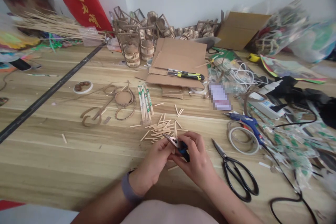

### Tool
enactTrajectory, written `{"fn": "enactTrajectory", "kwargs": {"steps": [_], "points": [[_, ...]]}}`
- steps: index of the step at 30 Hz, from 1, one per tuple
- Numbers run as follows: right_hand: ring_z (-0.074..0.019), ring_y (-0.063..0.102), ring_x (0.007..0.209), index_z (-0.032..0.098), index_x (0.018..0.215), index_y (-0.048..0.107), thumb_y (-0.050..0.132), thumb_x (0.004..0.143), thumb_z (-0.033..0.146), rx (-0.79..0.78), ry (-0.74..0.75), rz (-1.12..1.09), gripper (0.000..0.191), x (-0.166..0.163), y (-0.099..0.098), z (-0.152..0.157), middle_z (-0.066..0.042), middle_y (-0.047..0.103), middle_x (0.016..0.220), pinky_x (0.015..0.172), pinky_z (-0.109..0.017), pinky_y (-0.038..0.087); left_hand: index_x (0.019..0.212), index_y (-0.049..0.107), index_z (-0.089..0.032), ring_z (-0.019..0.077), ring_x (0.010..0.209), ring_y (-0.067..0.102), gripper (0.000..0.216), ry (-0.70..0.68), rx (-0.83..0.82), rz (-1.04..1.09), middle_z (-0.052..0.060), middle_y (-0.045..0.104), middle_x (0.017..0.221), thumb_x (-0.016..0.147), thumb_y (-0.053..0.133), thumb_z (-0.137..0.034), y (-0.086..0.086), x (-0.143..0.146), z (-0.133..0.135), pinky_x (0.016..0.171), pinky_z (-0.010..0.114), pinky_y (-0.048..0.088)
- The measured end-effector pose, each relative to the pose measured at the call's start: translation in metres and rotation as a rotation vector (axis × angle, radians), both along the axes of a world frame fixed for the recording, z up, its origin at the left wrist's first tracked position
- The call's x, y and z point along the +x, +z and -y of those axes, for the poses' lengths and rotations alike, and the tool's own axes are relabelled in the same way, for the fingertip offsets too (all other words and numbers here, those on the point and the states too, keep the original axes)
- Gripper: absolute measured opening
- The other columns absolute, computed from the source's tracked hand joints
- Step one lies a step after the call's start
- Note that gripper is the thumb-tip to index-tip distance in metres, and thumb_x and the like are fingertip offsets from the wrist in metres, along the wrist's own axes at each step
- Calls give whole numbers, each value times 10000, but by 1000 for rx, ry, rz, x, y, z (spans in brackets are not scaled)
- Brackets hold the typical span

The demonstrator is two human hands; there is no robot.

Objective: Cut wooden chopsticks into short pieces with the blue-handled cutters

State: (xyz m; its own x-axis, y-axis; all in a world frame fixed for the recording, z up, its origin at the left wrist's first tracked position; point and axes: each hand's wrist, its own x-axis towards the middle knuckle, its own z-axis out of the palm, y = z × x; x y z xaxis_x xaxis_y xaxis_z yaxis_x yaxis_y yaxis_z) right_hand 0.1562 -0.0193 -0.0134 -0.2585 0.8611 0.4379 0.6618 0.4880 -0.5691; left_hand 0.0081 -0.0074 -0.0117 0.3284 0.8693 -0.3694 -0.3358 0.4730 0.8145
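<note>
My right hand is closed around a pair of pliers with dark blue handles, whose metal jaws point up and left. My left hand is pinched close beside the jaws, on what looks like a thin wooden stick; its fingers hide most of it. Just beyond both hands lies a loose pile of short wooden sticks. Behind the pile are several paper-wrapped chopsticks. Black-handled scissors rest on the table to the right of my right hand.
A blue glue gun and a tape roll lie at right, near tangled cords and plastic wrappers. Cardboard sheets carry utility knives. Small lantern-like stick crafts stand at the back. Card rings lie left of centre.
</note>
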Motion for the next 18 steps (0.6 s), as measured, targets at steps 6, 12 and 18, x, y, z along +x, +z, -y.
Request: {"fn": "enactTrajectory", "kwargs": {"steps": [6, 12, 18], "points": [[-164, 536, 617, 199, 847, 571, 663, 801, 496, -652, -27, -465, 315, 6, 19, -7, 7, 545, 685, 552, -280, 458, 773, 592, -182, 238, 1016, 607, 427, 191, 174, -122, 75, 688, 978, 834, 572, -604, 7, -10, -5, 911, 362, 457], [-95, 524, 524, 178, 789, 604, 783, 644, 376, -1298, 161, -1124, 304, -5, 17, -5, 28, 569, 678, 519, -220, 417, 799, 535, -188, 140, 478, 570, 430, -82, 52, 112, -28, 543, 639, 803, 605, -612, 2, -4, 0, 455, 263, 479], [-137, 627, 671, 188, 923, 622, 747, 663, 259, -1393, 234, -1174, 297, -3, 18, 1, -3, 633, 787, 609, -239, 501, 791, 537, -178, 105, 417, 481, 437, -39, 24, 41, -46, 489, 573, 788, 625, -606, 4, -5, 3, 369, 221, 434]]}}
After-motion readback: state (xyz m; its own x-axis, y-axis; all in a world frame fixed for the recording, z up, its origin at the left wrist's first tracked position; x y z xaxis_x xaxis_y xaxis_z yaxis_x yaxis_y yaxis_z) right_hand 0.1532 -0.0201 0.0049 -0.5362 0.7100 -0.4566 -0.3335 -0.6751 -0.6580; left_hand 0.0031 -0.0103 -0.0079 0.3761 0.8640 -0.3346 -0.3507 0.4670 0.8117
